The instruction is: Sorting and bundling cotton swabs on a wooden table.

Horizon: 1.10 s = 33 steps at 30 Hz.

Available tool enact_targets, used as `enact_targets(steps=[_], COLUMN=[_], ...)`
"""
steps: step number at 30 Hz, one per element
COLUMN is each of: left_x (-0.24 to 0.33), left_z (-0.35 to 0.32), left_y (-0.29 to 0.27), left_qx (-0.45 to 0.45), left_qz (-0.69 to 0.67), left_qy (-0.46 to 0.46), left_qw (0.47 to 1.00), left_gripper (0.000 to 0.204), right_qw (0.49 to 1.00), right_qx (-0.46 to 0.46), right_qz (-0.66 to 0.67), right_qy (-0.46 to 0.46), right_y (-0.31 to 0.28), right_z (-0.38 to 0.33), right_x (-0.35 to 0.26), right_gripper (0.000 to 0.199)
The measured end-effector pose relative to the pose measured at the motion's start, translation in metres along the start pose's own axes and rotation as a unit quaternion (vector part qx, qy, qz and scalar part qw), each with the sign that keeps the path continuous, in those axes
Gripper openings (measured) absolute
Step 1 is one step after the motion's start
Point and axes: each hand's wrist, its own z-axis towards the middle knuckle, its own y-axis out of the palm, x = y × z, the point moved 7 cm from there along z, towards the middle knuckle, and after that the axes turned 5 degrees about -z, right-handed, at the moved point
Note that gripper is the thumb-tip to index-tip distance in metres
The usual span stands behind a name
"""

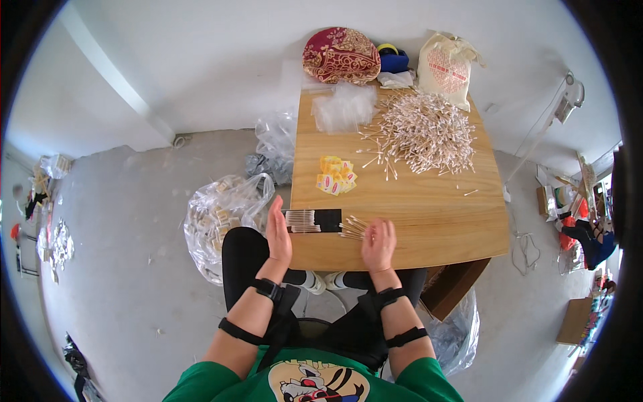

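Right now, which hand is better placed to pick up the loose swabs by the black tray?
Right. The right hand already rests at the loose swab bundle beside the black tray. The left hand stands edge-on at the tray's far left end, with the tray between it and the bundle.

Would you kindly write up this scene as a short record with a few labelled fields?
surface: wooden table
left hand: left hand stands edge-on beside a row of cotton swabs on a black sheet
right hand: right hand rests palm down on a small bunch of swabs
swab supply: large loose pile at the far side
other items: yellow packets, clear bags
floor: plastic bag of packets to the person's left
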Motion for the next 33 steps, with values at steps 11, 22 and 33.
enact_targets(steps=[11, 22, 33], left_x=[-0.019, -0.024, -0.021], left_z=[0.017, 0.022, 0.025], left_y=[0.011, 0.015, 0.004], left_qx=[-0.037, -0.042, 0.004], left_qz=[-0.294, -0.377, -0.413], left_qy=[-0.082, -0.062, -0.109], left_qw=[0.951, 0.923, 0.904], left_gripper=[0.054, 0.057, 0.064], right_qw=[0.95, 0.956, 0.95], right_qx=[-0.102, -0.129, -0.113], right_qz=[0.261, 0.244, 0.264], right_qy=[0.139, 0.096, 0.12], right_y=[0.114, 0.131, 0.123], right_z=[0.002, -0.001, 0.0], right_x=[-0.052, -0.079, -0.076], right_gripper=[0.045, 0.046, 0.046])
